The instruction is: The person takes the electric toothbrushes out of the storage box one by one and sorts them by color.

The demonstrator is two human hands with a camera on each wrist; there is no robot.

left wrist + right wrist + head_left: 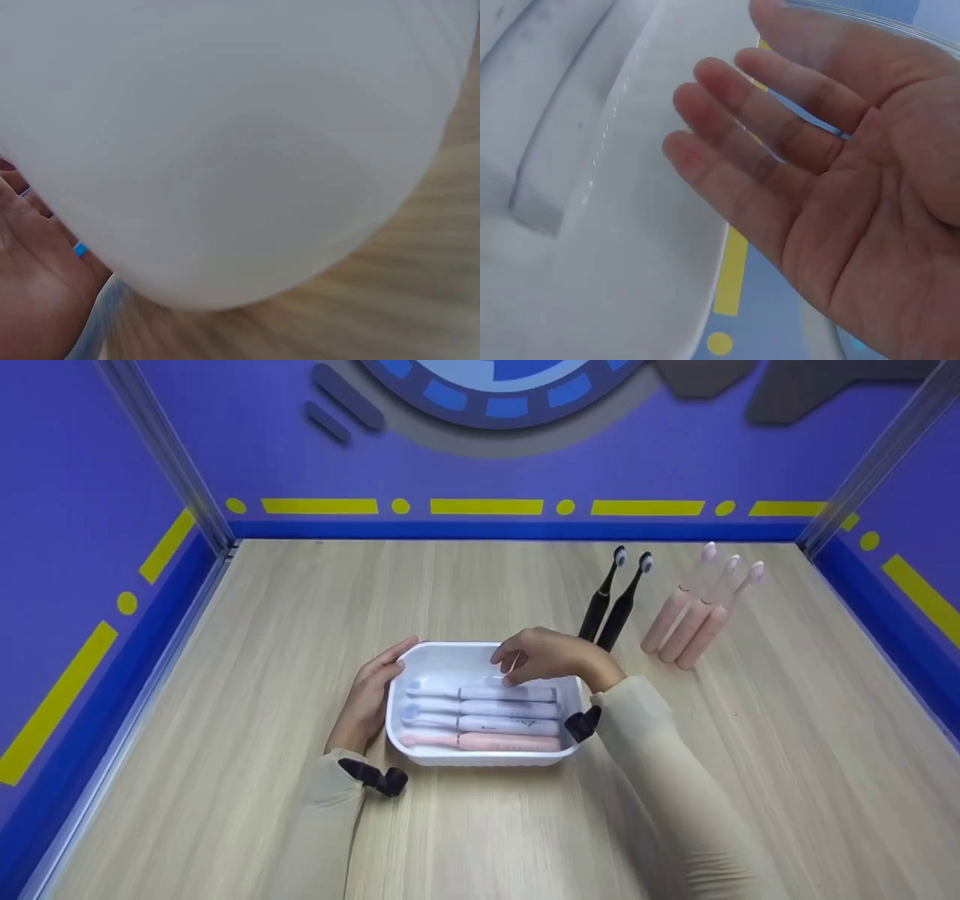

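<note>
A white plastic container (484, 760) holds three white electric toothbrushes (510, 708) and one pink electric toothbrush (510, 742), lying side by side with their heads to the left. My left hand (367, 694) rests against the container's left side, fingers extended along the outer wall. In the left wrist view, that palm (45, 277) lies beside the white wall. My right hand (547, 651) hovers over the container's far right part, near the rearmost white toothbrush. The right wrist view shows its fingers (705, 161) spread loosely, holding nothing.
Behind my right hand, two black electric toothbrushes (619, 611) stand upright on the wooden table (322, 600). Three pink electric toothbrushes (694, 630) stand grouped to their right. Blue-purple panels (487, 480) enclose the table's back and sides.
</note>
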